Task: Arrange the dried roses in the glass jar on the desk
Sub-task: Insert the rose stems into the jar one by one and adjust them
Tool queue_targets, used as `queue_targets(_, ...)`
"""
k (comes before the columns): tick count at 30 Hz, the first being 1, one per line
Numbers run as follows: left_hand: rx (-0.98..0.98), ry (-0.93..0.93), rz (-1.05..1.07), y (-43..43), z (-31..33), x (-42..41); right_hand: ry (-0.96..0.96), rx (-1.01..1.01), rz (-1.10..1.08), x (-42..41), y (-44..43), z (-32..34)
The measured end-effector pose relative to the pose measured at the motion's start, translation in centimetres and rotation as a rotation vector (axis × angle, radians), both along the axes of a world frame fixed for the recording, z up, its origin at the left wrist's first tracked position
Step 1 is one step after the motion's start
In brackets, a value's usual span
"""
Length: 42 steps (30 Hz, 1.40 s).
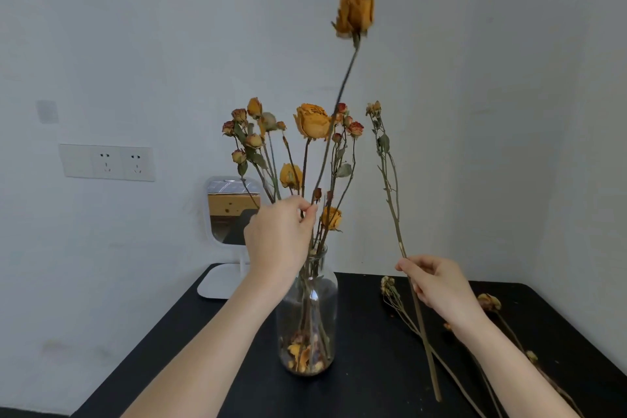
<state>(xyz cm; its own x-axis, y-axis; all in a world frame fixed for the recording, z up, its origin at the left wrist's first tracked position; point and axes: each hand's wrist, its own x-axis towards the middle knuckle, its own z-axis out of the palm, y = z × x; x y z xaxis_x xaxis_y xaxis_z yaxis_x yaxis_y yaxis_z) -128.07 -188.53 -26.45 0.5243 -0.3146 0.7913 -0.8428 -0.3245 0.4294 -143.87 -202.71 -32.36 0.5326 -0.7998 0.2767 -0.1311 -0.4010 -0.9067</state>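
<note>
Above the jar's neck, my left hand [281, 234] pinches the tall rose [356, 12] by its stem. I should lower it slowly and straight between the standing roses [312, 122] into the glass jar [307, 316] mid-desk [366, 377]. My right hand [437, 285] pinches a thin spray [374, 108], held well aside.

Nothing readable anywhere here, no text, labels, brand names or numbers. Even the white wall socket panel [107, 162], well off to the left of the left hand [278, 236], only shows bare plug holes, no markings I can make out.
</note>
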Motion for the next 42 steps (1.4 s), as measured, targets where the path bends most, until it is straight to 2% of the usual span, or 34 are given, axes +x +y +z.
queue_targets(6,0.116,0.056,0.009,0.2,-3.3,0.4,0.016,-0.021,0.002,-0.1,-0.1,0.1)
queue_targets(15,-0.008,-0.041,-0.063,-0.5,-2.7,-0.2,0.03,-0.022,0.001,0.2,-0.3,-0.1)
queue_targets(22,0.038,0.02,-0.097,-0.1,-4.6,0.4,0.037,-0.008,-0.003,0.3,-0.5,-0.4)
queue_targets(26,-0.056,0.013,-0.095,0.8,-6.6,0.4,0.026,0.0,0.004,0.3,-0.5,-0.4)
queue_targets(29,-0.115,0.157,-0.049,0.9,-8.5,0.7,-0.017,0.013,0.003,0.6,-0.5,0.1)
queue_targets(33,0.06,0.37,-0.05,-0.9,-9.6,1.5,-0.128,0.023,-0.025,1.1,-0.1,1.5)
queue_targets(37,0.132,0.372,-0.052,-2.3,-9.4,2.6,-0.273,0.068,-0.011,1.5,0.5,3.6)
queue_targets(42,0.143,0.389,-0.199,-2.3,-9.4,4.2,-0.378,0.008,-0.008,1.6,1.1,5.6)
